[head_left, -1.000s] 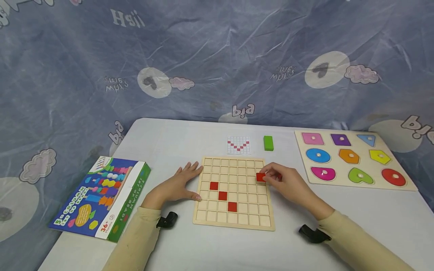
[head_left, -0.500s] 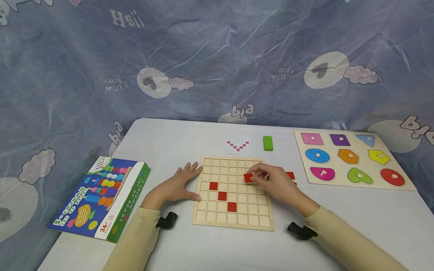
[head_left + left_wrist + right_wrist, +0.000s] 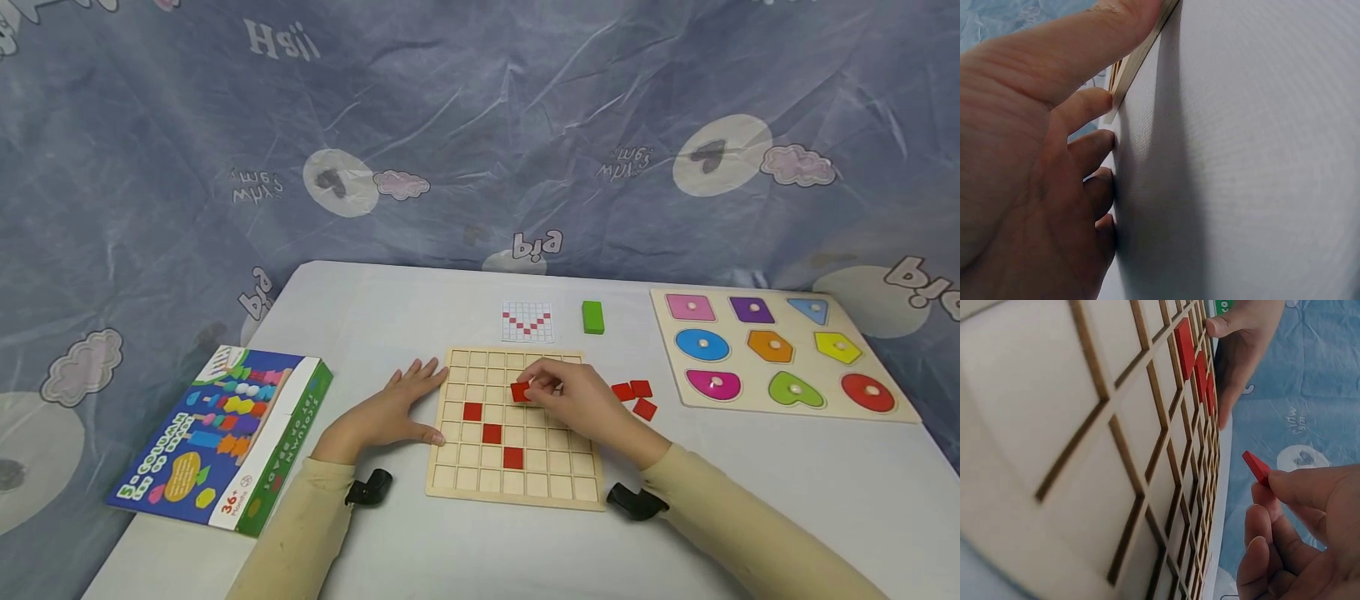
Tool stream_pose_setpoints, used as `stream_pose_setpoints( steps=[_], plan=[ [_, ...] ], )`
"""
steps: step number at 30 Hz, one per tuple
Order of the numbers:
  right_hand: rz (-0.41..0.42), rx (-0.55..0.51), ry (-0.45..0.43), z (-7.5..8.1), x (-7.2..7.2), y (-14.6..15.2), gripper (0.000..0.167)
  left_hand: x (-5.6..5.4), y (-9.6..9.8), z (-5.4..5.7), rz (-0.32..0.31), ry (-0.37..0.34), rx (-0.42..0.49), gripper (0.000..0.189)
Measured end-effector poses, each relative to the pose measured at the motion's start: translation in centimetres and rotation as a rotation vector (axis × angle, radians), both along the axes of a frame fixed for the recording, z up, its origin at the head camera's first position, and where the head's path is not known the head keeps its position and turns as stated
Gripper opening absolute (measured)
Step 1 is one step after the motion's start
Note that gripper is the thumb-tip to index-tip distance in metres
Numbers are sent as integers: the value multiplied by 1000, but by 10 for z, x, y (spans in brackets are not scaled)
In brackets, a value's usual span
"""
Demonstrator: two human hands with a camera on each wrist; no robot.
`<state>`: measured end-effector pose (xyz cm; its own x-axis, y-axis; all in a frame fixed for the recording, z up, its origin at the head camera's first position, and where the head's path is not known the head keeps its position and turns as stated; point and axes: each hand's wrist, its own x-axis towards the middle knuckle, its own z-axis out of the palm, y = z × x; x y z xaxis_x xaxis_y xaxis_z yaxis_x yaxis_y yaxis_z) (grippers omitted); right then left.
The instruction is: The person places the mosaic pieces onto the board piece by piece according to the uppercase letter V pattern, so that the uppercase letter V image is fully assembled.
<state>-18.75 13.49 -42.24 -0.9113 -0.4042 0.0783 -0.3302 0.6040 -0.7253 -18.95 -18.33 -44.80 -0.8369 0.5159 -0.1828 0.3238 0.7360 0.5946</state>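
Right hand: pinches a red tile over grid board.
Left hand: fingers spread, touching board's edge.
Tile: likely light, stiff; best held by edges.

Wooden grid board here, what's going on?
A person's right hand pinches a red square tile over the wooden grid board, while their left hand rests against its left edge. Three red tiles in its cells form a diagonal; three loose red tiles lie to the board's right. A pattern card sits beyond it.
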Motion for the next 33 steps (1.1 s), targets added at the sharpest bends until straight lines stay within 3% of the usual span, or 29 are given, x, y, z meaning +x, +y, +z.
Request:
stream_pose_setpoints(
  steps=[13,33],
  plan=[
    [68,-27,13,-2,-10,-24,13,-1,0,-1,4,-1,-7,111],
    [139,49,8,-9,-25,-67,13,-1,-1,-1,-5,4,-12,111]
  ],
)
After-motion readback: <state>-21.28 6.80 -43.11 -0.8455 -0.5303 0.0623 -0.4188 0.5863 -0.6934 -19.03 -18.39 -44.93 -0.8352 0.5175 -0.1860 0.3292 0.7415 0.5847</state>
